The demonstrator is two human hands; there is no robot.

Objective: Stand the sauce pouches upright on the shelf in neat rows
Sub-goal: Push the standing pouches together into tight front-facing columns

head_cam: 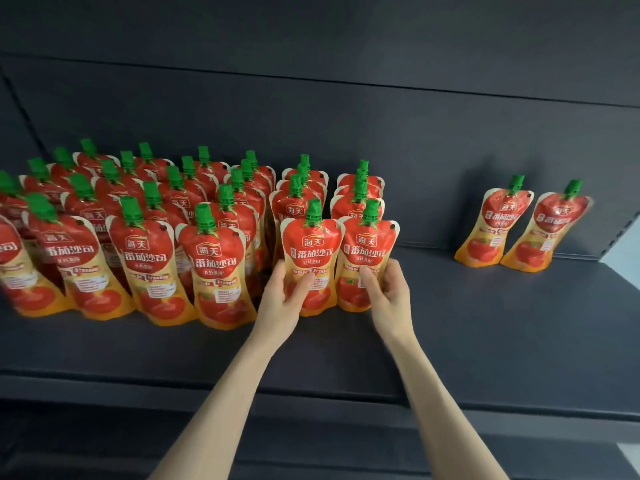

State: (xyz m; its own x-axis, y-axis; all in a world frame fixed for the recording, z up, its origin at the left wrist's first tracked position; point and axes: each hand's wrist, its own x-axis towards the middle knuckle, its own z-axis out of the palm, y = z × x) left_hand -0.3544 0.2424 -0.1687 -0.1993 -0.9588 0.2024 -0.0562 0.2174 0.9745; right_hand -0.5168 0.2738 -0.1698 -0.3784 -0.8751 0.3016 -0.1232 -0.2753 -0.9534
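A dark shelf [485, 327] holds rows of upright red sauce pouches [145, 244]. The left hand [282, 299] grips one front pouch [310, 251], the right hand [386, 296] its neighbour [367, 251].

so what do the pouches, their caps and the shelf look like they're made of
Pouches: likely flexible plastic film, glossy; printed faces catch light and the sides curve in. Caps: seemingly rigid moulded plastic, green, ribbed. Shelf: dark matte board, possibly painted metal; look leaves it open.
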